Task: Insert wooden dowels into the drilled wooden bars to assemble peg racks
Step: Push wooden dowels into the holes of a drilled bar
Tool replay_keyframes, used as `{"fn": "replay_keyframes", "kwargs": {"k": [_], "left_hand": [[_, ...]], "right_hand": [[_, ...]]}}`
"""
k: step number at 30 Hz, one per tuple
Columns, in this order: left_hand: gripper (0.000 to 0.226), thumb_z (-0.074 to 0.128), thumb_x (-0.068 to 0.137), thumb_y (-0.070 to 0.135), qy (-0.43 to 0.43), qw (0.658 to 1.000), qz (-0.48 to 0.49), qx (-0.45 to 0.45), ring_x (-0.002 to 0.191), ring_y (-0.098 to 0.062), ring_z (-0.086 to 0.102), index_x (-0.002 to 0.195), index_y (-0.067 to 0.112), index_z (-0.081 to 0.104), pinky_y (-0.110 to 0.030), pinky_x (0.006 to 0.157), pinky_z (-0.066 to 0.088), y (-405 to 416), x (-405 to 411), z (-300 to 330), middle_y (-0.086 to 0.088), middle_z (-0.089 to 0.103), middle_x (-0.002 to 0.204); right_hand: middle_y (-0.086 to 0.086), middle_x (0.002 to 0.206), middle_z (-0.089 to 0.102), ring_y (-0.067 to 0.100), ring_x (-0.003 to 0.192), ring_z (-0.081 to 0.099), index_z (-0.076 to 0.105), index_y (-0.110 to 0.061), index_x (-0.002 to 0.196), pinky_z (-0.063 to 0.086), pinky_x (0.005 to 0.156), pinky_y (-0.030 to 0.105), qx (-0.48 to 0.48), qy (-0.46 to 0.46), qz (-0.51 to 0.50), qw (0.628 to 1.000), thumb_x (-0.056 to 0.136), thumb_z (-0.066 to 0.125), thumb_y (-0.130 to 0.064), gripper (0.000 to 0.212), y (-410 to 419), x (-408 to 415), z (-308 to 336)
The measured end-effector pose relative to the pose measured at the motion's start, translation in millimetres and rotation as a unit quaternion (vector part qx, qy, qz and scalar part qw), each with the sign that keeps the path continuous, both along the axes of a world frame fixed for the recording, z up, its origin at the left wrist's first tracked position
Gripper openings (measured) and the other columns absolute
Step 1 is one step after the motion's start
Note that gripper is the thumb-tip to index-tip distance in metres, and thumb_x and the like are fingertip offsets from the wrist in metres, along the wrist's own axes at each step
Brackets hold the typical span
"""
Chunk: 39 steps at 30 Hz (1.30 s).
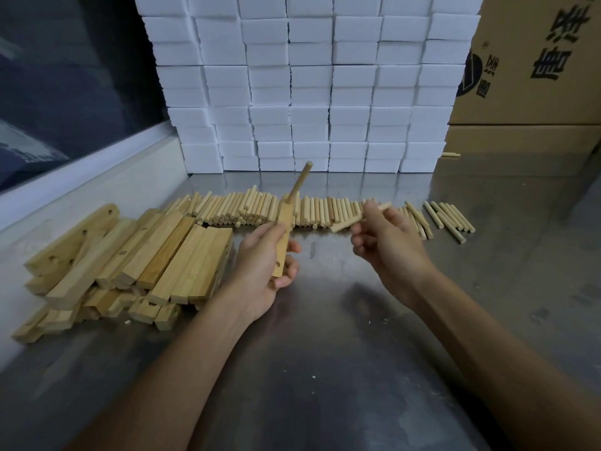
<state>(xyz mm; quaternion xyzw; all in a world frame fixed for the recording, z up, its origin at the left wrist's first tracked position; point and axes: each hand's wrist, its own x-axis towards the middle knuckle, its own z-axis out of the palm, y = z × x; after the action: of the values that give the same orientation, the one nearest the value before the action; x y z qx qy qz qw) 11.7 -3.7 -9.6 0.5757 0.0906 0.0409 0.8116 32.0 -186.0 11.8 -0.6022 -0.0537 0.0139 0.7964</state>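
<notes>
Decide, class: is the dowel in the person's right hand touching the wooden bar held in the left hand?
Apart. The head view shows bare steel table between the dowel in the right hand and the wooden bar in the left hand.

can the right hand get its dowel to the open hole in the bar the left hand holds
Probably yes. The right hand pinches a dowel beside the bar, whose open hole faces it with nothing between; the left hand leaves it uncovered.

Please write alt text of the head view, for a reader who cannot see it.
A left hand holds a drilled wooden bar with one dowel already inserted, while the right hand pinches loose dowels. Behind lie a row of dowels, stacked bars and white foam blocks.
</notes>
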Motion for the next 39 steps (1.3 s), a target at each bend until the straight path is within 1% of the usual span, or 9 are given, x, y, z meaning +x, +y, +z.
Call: {"fn": "replay_keyframes", "kwargs": {"k": [5,8,12,15,18,25,30,35,39], "left_hand": [[0.013,0.049,0.102,0.017,-0.005,1.0,0.006,0.015,0.039,-0.015,0.042,0.104,0.009,0.06,-0.018,0.029,0.022,0,2,-3,-0.007,0.056,0.072],[0.011,0.05,0.1,0.013,-0.011,0.999,0.016,0.04,0.039,-0.014,0.042,0.099,0.009,0.06,-0.019,0.029,0.021,0,3,-4,-0.006,0.054,0.072],[0.012,0.052,0.1,0.014,-0.014,0.999,0.009,0.047,0.038,-0.014,0.042,0.107,0.014,0.06,-0.019,0.029,0.021,-2,2,-4,-0.004,0.054,0.066],[0.016,0.051,0.1,0.015,-0.013,0.999,-0.012,0.04,0.038,-0.016,0.042,0.114,0.012,0.058,-0.017,0.03,0.021,-4,1,-4,-0.004,0.054,0.065],[0.014,0.047,0.101,0.018,-0.013,0.999,-0.046,0.015,0.037,-0.017,0.042,0.106,0.012,0.058,-0.015,0.03,0.021,-5,-1,-2,-0.006,0.054,0.066],[0.029,0.035,0.105,0.019,-0.025,0.996,-0.082,-0.013,0.038,-0.018,0.042,0.111,0.01,0.062,-0.015,0.031,0.021,-10,-2,-3,-0.006,0.053,0.066],[0.03,0.034,0.106,0.017,-0.04,0.997,-0.068,0.002,0.038,-0.017,0.041,0.115,0.007,0.061,-0.015,0.032,0.019,-14,-5,-3,-0.005,0.051,0.065],[0.03,0.037,0.107,0.015,-0.048,0.998,-0.035,0.026,0.038,-0.016,0.039,0.126,0.002,0.056,-0.015,0.032,0.019,-18,-6,-2,-0.008,0.048,0.07],[0.035,0.039,0.107,0.017,-0.059,0.997,-0.016,0.055,0.039,-0.014,0.039,0.138,0.007,0.051,-0.016,0.033,0.021,-20,-8,-3,-0.005,0.05,0.069]], "right_hand": [[0.011,0.082,0.073,0.012,0.069,0.068,0.066,-0.008,0.074,0.055,0.063,0.022,-0.049,0.021,0.041,0.998,0.091,0.067,-0.004,0.017,0,-6,-1],[0.008,0.086,0.073,0.015,0.063,0.068,0.064,-0.014,0.106,0.056,0.061,0.025,-0.111,-0.012,0.051,0.992,0.096,0.057,0.002,0.02,4,-8,-3],[0.001,0.09,0.066,0.008,0.057,0.057,0.06,-0.023,0.123,0.046,0.055,0.023,-0.246,-0.092,0.065,0.963,0.103,0.042,-0.005,0.033,13,-10,-10],[0.0,0.071,0.055,0.006,0.056,0.044,0.062,-0.028,0.105,0.039,0.054,0.021,-0.296,-0.185,0.002,0.937,0.102,0.051,-0.027,0.011,15,-9,-11],[0.001,0.06,0.05,0.009,0.052,0.039,0.057,-0.026,0.094,0.038,0.054,0.033,-0.366,-0.257,-0.043,0.893,0.099,0.054,-0.041,0.016,15,-7,-11],[-0.02,0.076,0.06,-0.008,0.067,0.055,0.068,-0.028,0.108,0.046,0.061,0.027,-0.459,-0.325,-0.06,0.825,0.098,0.059,-0.029,0.014,18,-10,-14],[-0.003,0.101,0.074,0.012,0.094,0.068,0.073,-0.018,0.112,0.057,0.079,0.041,-0.459,-0.343,-0.066,0.817,0.095,0.063,-0.021,0.019,21,-11,-10],[0.002,0.094,0.073,0.022,0.086,0.068,0.074,-0.01,0.105,0.055,0.074,0.043,-0.486,-0.378,-0.09,0.783,0.094,0.067,-0.02,0.016,24,-12,-8],[0.002,0.079,0.07,0.025,0.069,0.065,0.074,-0.008,0.09,0.051,0.056,0.037,-0.516,-0.426,-0.123,0.733,0.092,0.068,-0.017,0.011,26,-14,-4]]}}
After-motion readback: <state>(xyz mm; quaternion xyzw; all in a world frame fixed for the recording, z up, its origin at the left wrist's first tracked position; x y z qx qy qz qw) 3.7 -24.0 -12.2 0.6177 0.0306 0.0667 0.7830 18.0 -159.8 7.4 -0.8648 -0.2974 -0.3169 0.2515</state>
